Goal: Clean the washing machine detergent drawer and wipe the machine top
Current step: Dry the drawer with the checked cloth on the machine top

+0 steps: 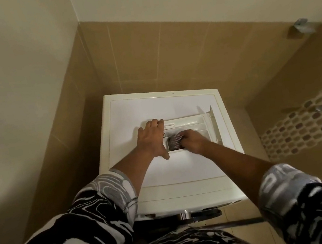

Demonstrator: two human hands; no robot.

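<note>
Two hands: left hand (152,138) laid flat on smooth white machine top (153,108); crumpled dark cloth (175,142) gripped by right hand (193,141) in cream plastic drawer (189,122).

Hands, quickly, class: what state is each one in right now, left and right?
Left hand: open, resting flat on the machine top beside the detergent drawer.
Right hand: closed, gripping a dark cloth inside the drawer.
</note>
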